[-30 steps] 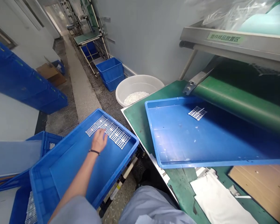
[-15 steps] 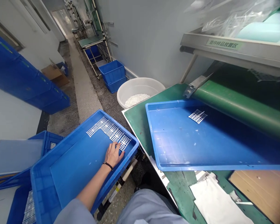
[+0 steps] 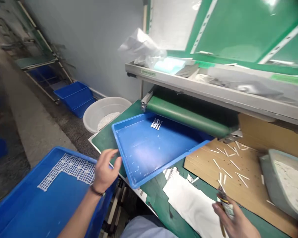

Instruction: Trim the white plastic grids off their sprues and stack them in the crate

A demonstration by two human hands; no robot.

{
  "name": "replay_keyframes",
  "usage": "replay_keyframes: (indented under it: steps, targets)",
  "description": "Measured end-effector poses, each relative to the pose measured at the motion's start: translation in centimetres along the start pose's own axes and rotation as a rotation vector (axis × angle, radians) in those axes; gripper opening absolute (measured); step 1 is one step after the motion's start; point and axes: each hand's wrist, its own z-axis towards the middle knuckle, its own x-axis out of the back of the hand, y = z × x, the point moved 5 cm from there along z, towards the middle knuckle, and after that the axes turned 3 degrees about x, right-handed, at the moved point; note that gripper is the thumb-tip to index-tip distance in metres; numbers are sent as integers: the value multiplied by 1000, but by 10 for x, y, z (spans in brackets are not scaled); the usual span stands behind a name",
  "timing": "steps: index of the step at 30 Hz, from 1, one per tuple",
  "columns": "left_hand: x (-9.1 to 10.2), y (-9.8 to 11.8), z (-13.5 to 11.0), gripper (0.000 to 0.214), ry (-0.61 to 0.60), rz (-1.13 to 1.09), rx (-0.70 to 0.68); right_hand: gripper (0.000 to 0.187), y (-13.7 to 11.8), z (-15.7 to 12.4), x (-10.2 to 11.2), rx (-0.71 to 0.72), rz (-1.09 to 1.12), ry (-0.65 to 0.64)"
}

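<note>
My left hand (image 3: pixel 106 172) is raised between two blue trays, thumb and fingers apart, with nothing in it. Below and left of it, several white plastic grids (image 3: pixel 72 165) lie in a row along the far end of the left blue tray (image 3: pixel 20 195). A single white grid (image 3: pixel 156 124) rests near the back of the right blue tray (image 3: pixel 144 155), just in front of a green roller. At the lower right, my right hand (image 3: pixel 235 218) grips a pair of pliers (image 3: pixel 224 201), jaws pointing away from me. Small white sticks lie by the jaws; I cannot tell whether they touch.
Loose white sticks (image 3: pixel 226 172) are scattered over cardboard (image 3: pixel 203 158), beside a grey bin (image 3: pixel 270 178) of white bits. A white cloth-like sheet (image 3: pixel 186 201) covers part of the green table. The conveyor roller (image 3: pixel 188 115) and a metal shelf (image 3: pixel 213 87) overhang the right tray.
My view has swung right. My left hand has lifted away from the grids in the left tray and moved toward the right tray. My right hand with the pliers has come into view.
</note>
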Motion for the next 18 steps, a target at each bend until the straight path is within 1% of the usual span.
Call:
replay_keyframes:
  steps: [1,2,3,4,5,6,7,8,9,11,12,14,15,16,17,18]
  targets:
    - [-29,25,26,36,-135,-69,-86,50,-3,-3,-6,-18,42,-36]
    - [-63,47,51,38,-277,-108,-169,51,-7,-8,-11,-18,101,-68]
    - [-98,65,74,41,-396,-111,-237,51,-12,-13,-15,-3,182,-95]
    - [-131,76,96,45,-476,-73,-261,52,-18,-19,-17,16,292,-109]
    - [-162,83,117,53,-522,1,-236,53,-22,-27,-17,20,431,-124]
    - [-189,86,134,63,-548,81,-187,54,-26,-37,-16,8,590,-139]
    - [-210,88,146,69,-553,147,-144,55,-28,-47,-14,-17,758,-152]
    - [-227,90,155,71,-545,195,-120,55,-29,-58,-11,-42,918,-163]
    - [-240,93,160,69,-540,232,-114,53,-30,-68,-7,-50,1048,-176]
    - [-259,95,165,60,-542,314,-134,46,-31,-84,5,-9,1209,-218]
    - [-265,96,167,57,-541,345,-170,44,-30,-89,12,34,1254,-241]
    - [-273,94,169,57,-546,427,-175,40,-23,-95,27,117,1313,-264]
    - [-273,93,169,57,-560,480,-157,39,-17,-96,34,145,1334,-259]
    - [-268,93,167,57,-547,535,-106,39,-11,-97,39,159,1349,-243]
    - [-261,99,161,55,-544,526,-135,39,-5,-98,43,162,1364,-220]
    - [-254,111,152,51,-557,473,-186,40,0,-99,46,156,1383,-193]
